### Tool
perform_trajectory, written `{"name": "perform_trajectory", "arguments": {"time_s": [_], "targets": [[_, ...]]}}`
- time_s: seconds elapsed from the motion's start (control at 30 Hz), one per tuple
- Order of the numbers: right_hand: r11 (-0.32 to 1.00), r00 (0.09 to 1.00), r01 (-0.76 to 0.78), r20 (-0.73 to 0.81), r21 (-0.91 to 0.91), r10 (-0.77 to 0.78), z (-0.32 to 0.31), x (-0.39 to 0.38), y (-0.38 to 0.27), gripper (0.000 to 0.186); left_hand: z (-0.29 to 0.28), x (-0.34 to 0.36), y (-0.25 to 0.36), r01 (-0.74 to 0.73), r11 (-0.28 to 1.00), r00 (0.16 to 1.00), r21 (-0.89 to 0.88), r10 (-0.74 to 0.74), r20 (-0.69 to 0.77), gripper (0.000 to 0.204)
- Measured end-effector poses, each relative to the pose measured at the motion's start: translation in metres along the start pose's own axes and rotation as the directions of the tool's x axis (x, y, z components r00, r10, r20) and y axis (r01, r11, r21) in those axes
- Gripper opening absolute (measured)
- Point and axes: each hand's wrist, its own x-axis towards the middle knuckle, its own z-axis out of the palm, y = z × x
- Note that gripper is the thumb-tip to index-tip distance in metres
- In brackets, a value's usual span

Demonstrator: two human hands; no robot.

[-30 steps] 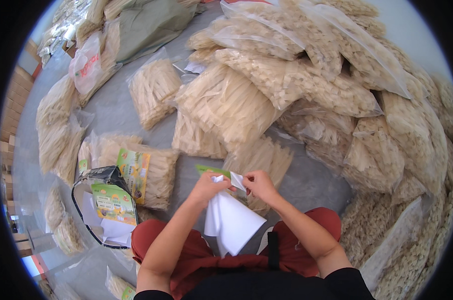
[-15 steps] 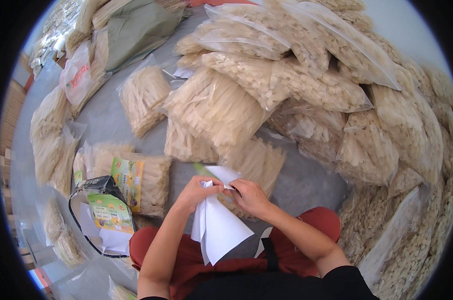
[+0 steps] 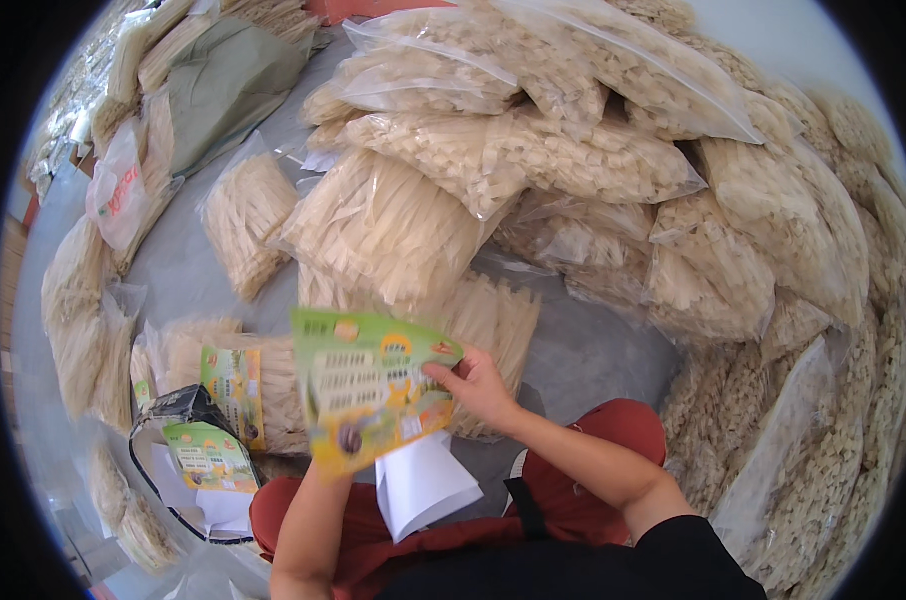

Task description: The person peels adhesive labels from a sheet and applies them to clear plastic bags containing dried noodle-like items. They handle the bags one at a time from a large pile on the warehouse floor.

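Between the thumb and fingers of my right hand point(image 3: 485, 390) is the right edge of a green and yellow printed label sheet point(image 3: 373, 385), its printed side up. This sheet covers my left hand; only the left forearm point(image 3: 313, 525) shows, rising from the lower edge. Folded white paper sheets point(image 3: 425, 490) hang below the label over my lap, and what supports them is hidden. Just beyond the label lies a clear bag of pale, flat dried noodle-like strips point(image 3: 498, 325).
To my left stands a black-rimmed open container point(image 3: 143, 455) with a printed label and white paper inside. Beside it, a strip bundle carries a similar label point(image 3: 235, 385). Large clear bags of strips point(image 3: 593, 160) pile up ahead and right. A grey-green sack point(image 3: 228, 85) lies far left.
The label sheet has turned from its white back to its printed face and spread out, now covering my left hand. The whole view has shifted slightly, with surroundings sliding left.
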Motion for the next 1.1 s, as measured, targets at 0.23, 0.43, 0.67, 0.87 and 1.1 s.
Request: {"name": "perform_trajectory", "arguments": {"time_s": [0.23, 0.43, 0.67, 0.87, 1.1], "targets": [[0.984, 0.879, 0.057, -0.458, -0.168, -0.129, -0.049, 0.01, -0.01, 0.022, -0.017, -0.02, 0.125, -0.534, 0.368, 0.802, 0.761, 0.506, 0.317, 0.012], [0.79, 0.801, -0.194, -0.56, -0.581, -0.214, -0.097, -0.029, 0.077, 0.025, -0.029, -0.03, 0.154, -0.473, 0.13, 0.602, 0.872, 0.77, 0.211, 0.008], [0.632, 0.703, -0.457, -0.689, -0.626, -0.174, -0.116, -0.019, 0.15, 0.038, -0.021, -0.034, 0.155, -0.512, 0.096, 0.591, 0.854, 0.761, 0.268, 0.006], [0.558, 0.604, -0.654, -0.797, -0.511, -0.023, -0.11, -0.008, 0.167, 0.069, -0.022, -0.035, 0.149, -0.528, 0.141, 0.588, 0.838, 0.772, 0.241, 0.011], [0.286, 0.775, -0.349, -0.446, -0.892, -0.447, -0.05, 0.005, 0.148, 0.085, -0.03, -0.034, 0.156, -0.503, 0.052, 0.541, 0.863, 0.797, 0.267, 0.014]]}}
